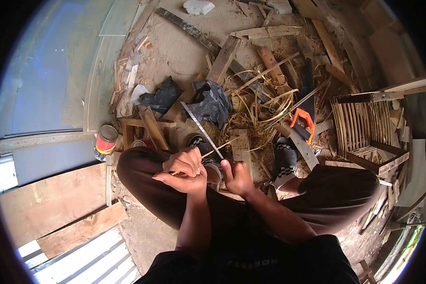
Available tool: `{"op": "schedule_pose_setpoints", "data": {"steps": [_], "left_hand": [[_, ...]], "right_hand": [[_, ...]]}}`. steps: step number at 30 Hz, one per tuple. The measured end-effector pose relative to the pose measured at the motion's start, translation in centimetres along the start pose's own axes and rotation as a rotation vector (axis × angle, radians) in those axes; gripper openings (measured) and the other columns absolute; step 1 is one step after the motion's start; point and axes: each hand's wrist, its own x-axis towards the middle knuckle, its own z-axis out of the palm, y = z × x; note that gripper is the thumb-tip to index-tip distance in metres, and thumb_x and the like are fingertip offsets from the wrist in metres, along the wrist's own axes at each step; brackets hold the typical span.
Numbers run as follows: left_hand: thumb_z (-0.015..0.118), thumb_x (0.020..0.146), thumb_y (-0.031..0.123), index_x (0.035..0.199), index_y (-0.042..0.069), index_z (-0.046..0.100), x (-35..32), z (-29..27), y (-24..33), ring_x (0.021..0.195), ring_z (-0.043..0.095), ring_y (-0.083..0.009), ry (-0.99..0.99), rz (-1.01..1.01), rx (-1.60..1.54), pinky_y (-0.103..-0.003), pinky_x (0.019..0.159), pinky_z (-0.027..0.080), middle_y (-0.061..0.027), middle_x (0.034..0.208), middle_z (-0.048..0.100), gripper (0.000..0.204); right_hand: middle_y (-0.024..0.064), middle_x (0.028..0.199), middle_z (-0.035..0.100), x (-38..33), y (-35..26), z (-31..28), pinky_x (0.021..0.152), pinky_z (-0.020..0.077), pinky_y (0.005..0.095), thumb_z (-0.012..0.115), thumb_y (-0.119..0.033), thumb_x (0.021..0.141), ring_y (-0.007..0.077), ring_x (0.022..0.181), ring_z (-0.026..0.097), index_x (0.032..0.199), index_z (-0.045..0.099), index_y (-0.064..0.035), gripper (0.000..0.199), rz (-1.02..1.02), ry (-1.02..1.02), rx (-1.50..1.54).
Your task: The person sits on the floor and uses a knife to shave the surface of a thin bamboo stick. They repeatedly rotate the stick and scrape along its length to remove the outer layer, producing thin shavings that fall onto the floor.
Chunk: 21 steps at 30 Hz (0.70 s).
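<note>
While we sit on the sandy floor (175, 52) with knees spread, our left hand (184, 170) is closed in a full grip around a thin bamboo strip (222, 146), which runs from the fist up and to the right, past the thumb and out over the sandals. Our right hand (236, 177) is closed around the handle of a long knife (202, 128); its narrow blade slants up and to the left from the hand and crosses the strip just beyond the left fist, the edge touching the strip. Both hands sit close together between the knees, just above the left checkered sandal (201, 144); the right checkered sandal (285, 163) lies apart, to the right. Beyond the feet we note a loose heap of pale bamboo shavings (260, 106), with scrap wooden planks (225, 57) scattered around it. An orange-handled handsaw (302, 120) lies to the right of the heap, just above the right sandal. Further right stands a small slatted wooden crate (364, 128). Two crumpled black plastic bags (213, 102) lie ahead of the left knee, and a red and yellow tin can (106, 141) stands at the left, beside a wooden board (52, 201).
</note>
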Motion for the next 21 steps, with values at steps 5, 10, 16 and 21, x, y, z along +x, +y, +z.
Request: {"op": "schedule_pose_setpoints", "data": {"steps": [5,10,16,21], "left_hand": [[0.019,0.104,0.064,0.051,0.012,0.033,0.0,-1.0,-0.1,0.036,0.027,-0.0108,0.075,-0.008,-0.029,-0.024,0.043,0.023,-0.0012,0.043,0.034,0.076],[0.019,0.104,0.064,0.051,0.012,0.033,-0.1,-0.2,-0.1,0.036,0.027,-0.011,0.026,-0.014,-0.001,-0.024,0.043,0.022,-0.0013,0.044,0.034,0.075],[0.019,0.104,0.064,0.051,0.012,0.033,0.1,-0.6,-0.2,0.036,0.028,-0.0114,0.089,-0.025,-0.031,-0.024,0.043,0.024,-0.0011,0.043,0.034,0.075],[0.02,0.105,0.063,0.051,0.012,0.034,0.0,0.0,-0.3,0.036,0.027,-0.0109,0.054,-0.004,0.003,-0.024,0.043,0.023,-0.001,0.043,0.034,0.075]], "right_hand": [[0.0402,0.088,0.064,2.7,3.1,-1.2,0.089,0.0497,0.0551,0.028,-0.065,0.102,0.0527,0.098,0.064,0.091,0.068,0.0126,0.088,0.285,-0.047,-0.102],[0.0407,0.094,0.064,1.3,1.9,-0.1,0.09,0.0497,0.0552,0.036,-0.06,0.102,0.0553,0.098,0.062,0.091,0.067,0.0134,0.08,0.071,-0.043,-0.021],[0.0405,0.096,0.064,4.4,6.7,0.6,0.091,0.049,0.0543,0.028,-0.065,0.102,0.0533,0.103,0.062,0.093,0.069,0.0119,0.088,0.313,0.01,-0.043],[0.039,0.093,0.065,3.9,5.9,1.4,0.089,0.0483,0.0552,0.03,-0.063,0.102,0.0532,0.1,0.062,0.092,0.068,0.0118,0.084,0.201,0.076,0.022]]}}
